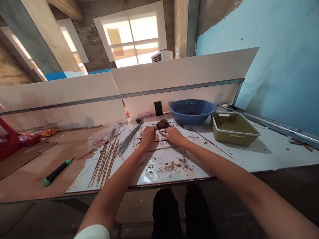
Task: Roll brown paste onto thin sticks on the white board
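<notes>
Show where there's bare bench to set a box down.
Free: white board in front of the olive tray, right side; brown board between the black-and-green tool and the thin sticks. Crowded: around left hand and right hand: brown lump, grey wire rods, crumbs.

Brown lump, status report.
Left hand, right hand on board, next to brown lump. Crumbs scattered nearby. Sticks off left, not in way.

We count two bare hands on the board: one left hand [148,137], one right hand [174,136]. We also have one lump of brown paste [162,124], one blue basin [192,111], one olive plastic tray [234,127], one black phone [158,108], one plastic bottle [146,115], one plastic bag [102,136], one green-and-black tool handle [57,172]. Two stick bunches: one brown [103,162], one grey [127,139]; we can't count individual sticks.
</notes>
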Available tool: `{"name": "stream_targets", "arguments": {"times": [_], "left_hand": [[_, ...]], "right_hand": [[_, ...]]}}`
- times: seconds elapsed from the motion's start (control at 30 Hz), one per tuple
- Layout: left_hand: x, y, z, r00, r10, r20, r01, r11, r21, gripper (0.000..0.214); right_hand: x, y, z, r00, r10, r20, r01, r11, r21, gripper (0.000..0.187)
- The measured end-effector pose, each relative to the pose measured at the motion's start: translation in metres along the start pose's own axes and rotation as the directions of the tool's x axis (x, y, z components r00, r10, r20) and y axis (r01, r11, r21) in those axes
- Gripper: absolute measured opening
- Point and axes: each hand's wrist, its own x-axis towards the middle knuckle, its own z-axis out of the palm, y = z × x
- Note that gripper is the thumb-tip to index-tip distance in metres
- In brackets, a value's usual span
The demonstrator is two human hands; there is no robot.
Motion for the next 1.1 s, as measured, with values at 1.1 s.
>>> {"name": "stream_targets", "arguments": {"times": [1.1], "left_hand": [[-0.007,-0.021,0.025,0.996,0.032,-0.088,-0.036,0.998,-0.043,0.061]], "right_hand": [[-0.007,0.000,0.029,0.919,-0.366,-0.149,0.393,0.886,0.248,0.021]]}}
